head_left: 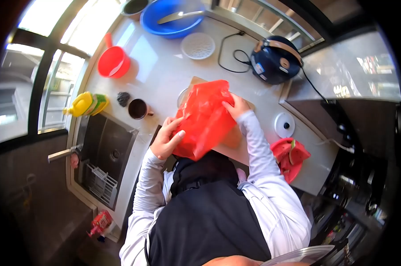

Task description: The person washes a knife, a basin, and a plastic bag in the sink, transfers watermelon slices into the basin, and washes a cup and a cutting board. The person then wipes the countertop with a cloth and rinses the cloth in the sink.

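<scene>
1 red bag (205,122) in the grip of left fingers (168,127) and right fingers (229,105), the board (232,140) beneath mostly hidden

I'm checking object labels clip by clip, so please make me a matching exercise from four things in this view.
1. Plastic bag
2. Handled bottle
3. Round lid
4. Corded appliance

A. White, with a dark knob
B. Dark, with a brown handle
C. Red, between left hand and right hand
D. Yellow, near the sink

Pairs: 1-C, 2-D, 3-A, 4-B

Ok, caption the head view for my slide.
Left hand and right hand hold a red plastic bag over a tan board on a kitchen counter.
</scene>
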Tool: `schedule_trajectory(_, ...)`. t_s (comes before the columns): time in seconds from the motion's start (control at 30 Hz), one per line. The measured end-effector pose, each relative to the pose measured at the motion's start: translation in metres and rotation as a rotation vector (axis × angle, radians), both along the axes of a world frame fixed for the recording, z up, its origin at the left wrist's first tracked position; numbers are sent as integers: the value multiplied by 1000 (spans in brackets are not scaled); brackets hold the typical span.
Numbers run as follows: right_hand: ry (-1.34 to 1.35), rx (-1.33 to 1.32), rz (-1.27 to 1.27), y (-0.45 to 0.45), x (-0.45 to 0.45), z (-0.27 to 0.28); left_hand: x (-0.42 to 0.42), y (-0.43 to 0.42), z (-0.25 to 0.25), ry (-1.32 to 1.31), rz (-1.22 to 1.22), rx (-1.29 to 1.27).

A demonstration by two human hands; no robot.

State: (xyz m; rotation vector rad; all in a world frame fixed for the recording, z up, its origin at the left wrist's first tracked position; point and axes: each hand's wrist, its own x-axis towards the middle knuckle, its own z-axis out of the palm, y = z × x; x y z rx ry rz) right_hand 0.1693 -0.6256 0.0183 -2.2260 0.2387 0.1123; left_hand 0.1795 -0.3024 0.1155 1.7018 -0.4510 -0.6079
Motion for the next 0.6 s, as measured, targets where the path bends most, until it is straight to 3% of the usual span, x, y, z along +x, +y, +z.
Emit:
schedule_trajectory(0.1,57,587,234,44,-14,69,-11,3,5,-477,-84,225)
schedule_trajectory(0.13,70,746,359,59,-18,80,-19,0,3,-503,-76,237)
schedule_trajectory(0.17,95,706,493,72,-22,87,-28,-1,-9,-529,-70,248)
schedule_trajectory(0.2,149,763,514,89,-25,88,-42,8,-55,-534,5,207)
schedule_trajectory(0.23,207,818,536,102,-27,89,-45,10,-59,-461,116,210)
schedule_trajectory(0.33,-2,487,778,114,-17,123,-41,21,-35,-378,416,252)
schedule_trajectory(0.43,-343,334,522,127,-2,137,-46,38,-13,-170,711,92)
schedule_trajectory(0.5,-335,301,635,145,2,104,-49,36,5,-184,751,-99)
schedule_trajectory(0.53,-283,348,746,157,1,75,-52,38,8,-197,697,-81)
schedule_trajectory(0.6,-189,299,936,182,5,70,-56,48,9,-231,592,13)
